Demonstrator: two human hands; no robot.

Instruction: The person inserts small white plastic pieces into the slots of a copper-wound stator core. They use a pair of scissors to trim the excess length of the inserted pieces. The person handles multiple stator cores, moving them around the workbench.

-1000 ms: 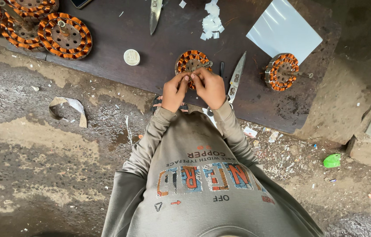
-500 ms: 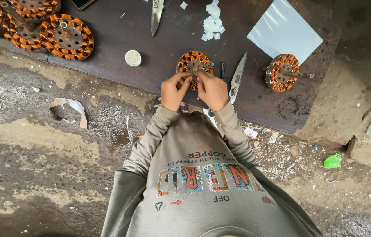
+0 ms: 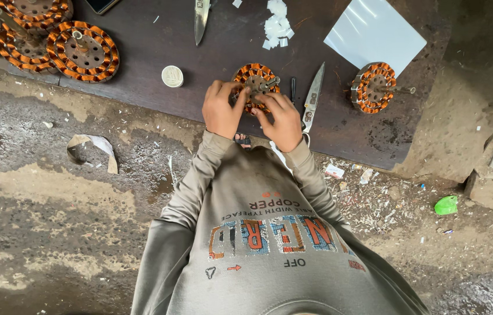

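A round motor stator with copper windings (image 3: 256, 80) lies near the front edge of a dark board (image 3: 141, 70). My left hand (image 3: 222, 111) grips its left side, fingers curled over the windings. My right hand (image 3: 284, 119) presses on its lower right edge, fingertips at the coils. Both grey sleeves reach up from the bottom of the view. A short shaft sticks out of the stator's middle.
An open pair of scissors (image 3: 311, 99) lies just right of my right hand. Another wound stator (image 3: 373, 87) sits farther right, several more (image 3: 82, 51) at the far left. A small round tin (image 3: 172, 76), a knife blade (image 3: 201, 17), paper scraps (image 3: 275, 23) and a white sheet (image 3: 374, 35) lie behind.
Both hands have shifted slightly on the stator, fingers working along its near edge. The stator stays in the same spot on the board.
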